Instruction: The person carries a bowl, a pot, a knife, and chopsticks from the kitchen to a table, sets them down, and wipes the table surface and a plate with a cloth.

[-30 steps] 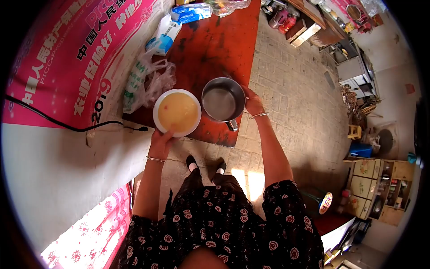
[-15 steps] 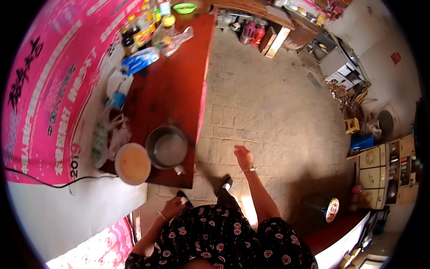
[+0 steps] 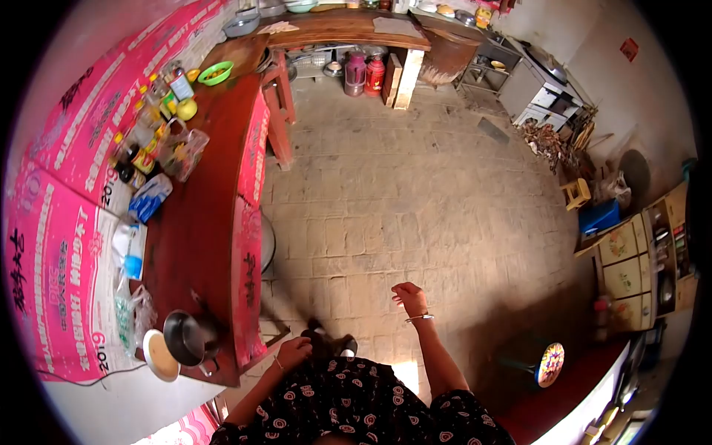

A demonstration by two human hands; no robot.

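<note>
While the bowl and the pot stood side by side at the near end of the surface, neither was held or touched, so setting them down looked finished. The left grip hung to the right of both, apart from the surface's edge; nothing showed in it, though how far its fingers were spread or pressed together could not be told. Out ahead and to the right of it, the right grip was empty above the floor, its fingers loosely bent and apart. Nearest to the left grip came the pot, its handle jutting out on the near side, with the bowl just beyond it on the left, full of something pale. What the pot contained was too dim to make out. Past these two, farther from the left grip, lay a bag, then a blue pack and bottles along the wall. Flasks stood far ahead of the right grip, and a cupboard well off to its right. No handling was under way at either grip; whether more was left, the way the bowl and pot stood did not show.
</note>
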